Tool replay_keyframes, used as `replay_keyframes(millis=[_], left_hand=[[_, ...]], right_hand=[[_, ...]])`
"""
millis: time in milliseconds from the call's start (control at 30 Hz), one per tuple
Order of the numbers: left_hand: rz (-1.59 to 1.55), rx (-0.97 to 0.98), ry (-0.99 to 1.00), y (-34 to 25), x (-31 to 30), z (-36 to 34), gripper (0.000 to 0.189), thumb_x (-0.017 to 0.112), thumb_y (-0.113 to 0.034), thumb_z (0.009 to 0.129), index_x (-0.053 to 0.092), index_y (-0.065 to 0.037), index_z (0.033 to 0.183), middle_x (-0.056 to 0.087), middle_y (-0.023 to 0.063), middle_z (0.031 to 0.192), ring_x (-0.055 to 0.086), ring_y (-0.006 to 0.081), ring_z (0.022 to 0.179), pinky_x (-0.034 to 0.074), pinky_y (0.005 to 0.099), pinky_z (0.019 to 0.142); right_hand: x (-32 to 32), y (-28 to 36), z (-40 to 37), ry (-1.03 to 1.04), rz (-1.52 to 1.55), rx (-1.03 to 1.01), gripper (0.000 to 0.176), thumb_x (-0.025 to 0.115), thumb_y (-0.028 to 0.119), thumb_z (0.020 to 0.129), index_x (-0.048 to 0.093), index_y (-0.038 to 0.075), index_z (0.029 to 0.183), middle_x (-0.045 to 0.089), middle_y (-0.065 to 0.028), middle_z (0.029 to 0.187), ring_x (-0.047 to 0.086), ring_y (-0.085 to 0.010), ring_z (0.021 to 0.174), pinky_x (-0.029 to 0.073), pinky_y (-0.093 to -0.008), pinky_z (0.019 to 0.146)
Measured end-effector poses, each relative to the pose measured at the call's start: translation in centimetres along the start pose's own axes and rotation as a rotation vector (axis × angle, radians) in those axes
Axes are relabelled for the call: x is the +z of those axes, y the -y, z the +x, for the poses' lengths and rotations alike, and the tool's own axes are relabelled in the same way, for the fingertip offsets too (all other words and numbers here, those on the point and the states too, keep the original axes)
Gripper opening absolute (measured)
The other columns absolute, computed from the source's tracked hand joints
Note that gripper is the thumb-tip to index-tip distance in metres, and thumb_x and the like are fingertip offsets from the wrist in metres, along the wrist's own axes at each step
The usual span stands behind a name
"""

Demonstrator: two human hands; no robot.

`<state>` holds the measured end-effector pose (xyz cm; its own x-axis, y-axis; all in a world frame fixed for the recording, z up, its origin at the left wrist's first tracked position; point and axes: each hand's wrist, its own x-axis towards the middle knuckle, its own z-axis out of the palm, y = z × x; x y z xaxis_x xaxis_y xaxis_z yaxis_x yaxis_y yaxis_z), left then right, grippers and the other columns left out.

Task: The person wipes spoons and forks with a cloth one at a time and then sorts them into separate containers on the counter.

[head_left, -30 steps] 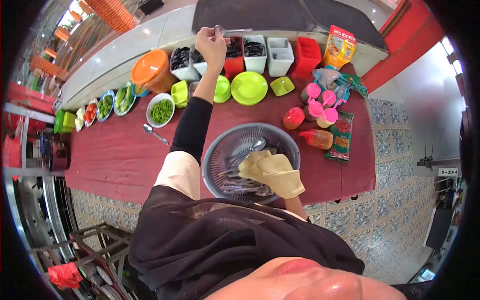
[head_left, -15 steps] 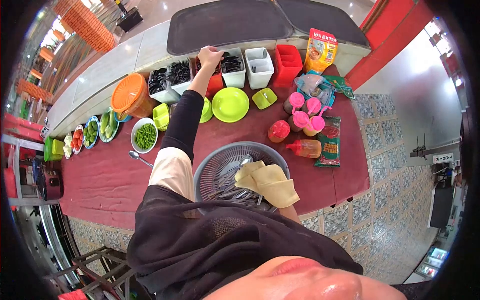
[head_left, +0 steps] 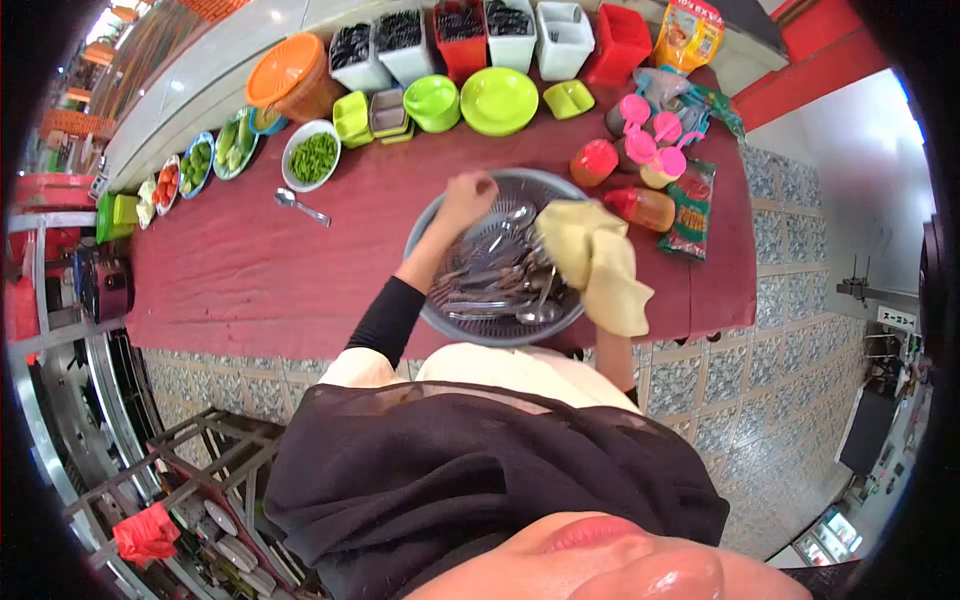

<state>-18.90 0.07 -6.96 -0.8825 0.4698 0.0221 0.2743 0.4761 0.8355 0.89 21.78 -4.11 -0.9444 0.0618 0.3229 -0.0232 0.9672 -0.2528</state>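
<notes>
The left hand (head_left: 468, 198) was over the near-left part of a round, grey, slatted plastic basket (head_left: 545, 179), its fingers curled and blurred; whether they pinched anything, I could not tell. The right hand lay hidden under a pale-yellow, soft-looking cloth (head_left: 590, 250) at the basket's right side, so its grip could not be seen; only the wrist (head_left: 613, 358) showed below.

Loose silvery metal spoons and forks (head_left: 500, 270) filled the basket between the hands. It stood close to the body, probably so both hands could reach in easily, and the cloth was perhaps draped over the right palm to shield it or to wipe with.

Beyond the left hand, tall, straight-sided white plastic bins (head_left: 405, 60) and a red one (head_left: 463, 55) held dark-looking utensils upright, likely to keep them sorted. Glossy, round lime-green plates (head_left: 499, 102) sat nearer. Left of the left hand, a lone shiny metal spoon (head_left: 302, 206) lay on the creased, dark-red table covering (head_left: 240, 270). Just beyond the cloth-covered hand, an orange-red squeeze bottle (head_left: 648, 210) lay on its side.
</notes>
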Motion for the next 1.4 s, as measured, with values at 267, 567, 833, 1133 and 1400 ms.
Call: replay_keyframes(millis=[267, 567, 833, 1133, 1400], left_hand=[[0.718, -0.079, -0.065, 3.4, 6.4, -8.4, 0.029, 0.063, -0.019, 0.074, 0.055, -0.006, 0.099, 0.057, 0.0163, 0.096, 0.057, 0.0323, 0.090, 0.044, 0.0445, 0.079], [-0.154, -0.195, -0.065, 2.3, 3.9, -9.5, 0.012, 0.048, -0.019, 0.088, 0.049, -0.008, 0.092, 0.049, 0.0058, 0.059, 0.049, 0.0217, 0.047, 0.036, 0.0323, 0.040], [-0.985, -0.610, 0.357, -10.5, 1.9, -14.1, 0.022, 0.035, -0.022, 0.096, 0.043, -0.007, 0.081, 0.028, -0.0052, 0.055, 0.022, 0.0049, 0.040, 0.018, 0.0210, 0.035], [-0.875, -0.694, 0.338, -11.5, 0.7, -16.4, 0.022, 0.034, -0.019, 0.095, 0.040, -0.008, 0.077, 0.026, -0.0049, 0.054, 0.022, 0.0047, 0.040, 0.019, 0.0222, 0.035], [-0.868, -0.691, 0.313, -12.2, 0.4, -17.7, 0.021, 0.035, -0.019, 0.095, 0.040, -0.009, 0.077, 0.025, -0.0049, 0.053, 0.021, 0.0046, 0.039, 0.017, 0.0225, 0.034]], right_hand=[[0.1, -0.8, -2.4, -0.091, 0.082, 0.066, 0.045, 0.046, 0.025, 0.087, 0.038, 0.005, 0.128, 0.047, -0.0107, 0.123, 0.047, -0.0259, 0.111, 0.039, -0.0368, 0.094], [4.5, -0.6, -4.2, -0.048, 0.990, 0.246, 0.046, 0.043, 0.026, 0.089, 0.035, 0.006, 0.130, 0.044, -0.0102, 0.126, 0.044, -0.0251, 0.114, 0.038, -0.0358, 0.096], [10.3, 2.0, -3.9, 0.190, 2.530, 0.322, 0.047, 0.041, 0.027, 0.090, 0.033, 0.007, 0.132, 0.041, -0.0098, 0.130, 0.042, -0.0245, 0.116, 0.037, -0.0350, 0.097], [10.8, 1.1, -1.8, 0.349, 2.982, 0.047, 0.048, 0.039, 0.029, 0.091, 0.030, 0.007, 0.134, 0.038, -0.0094, 0.133, 0.040, -0.0237, 0.119, 0.035, -0.0341, 0.099], [10.1, 1.5, -1.5, 0.336, 2.904, 0.146, 0.046, 0.041, 0.026, 0.091, 0.032, 0.006, 0.132, 0.042, -0.0109, 0.128, 0.044, -0.0228, 0.115, 0.038, -0.0325, 0.096]])
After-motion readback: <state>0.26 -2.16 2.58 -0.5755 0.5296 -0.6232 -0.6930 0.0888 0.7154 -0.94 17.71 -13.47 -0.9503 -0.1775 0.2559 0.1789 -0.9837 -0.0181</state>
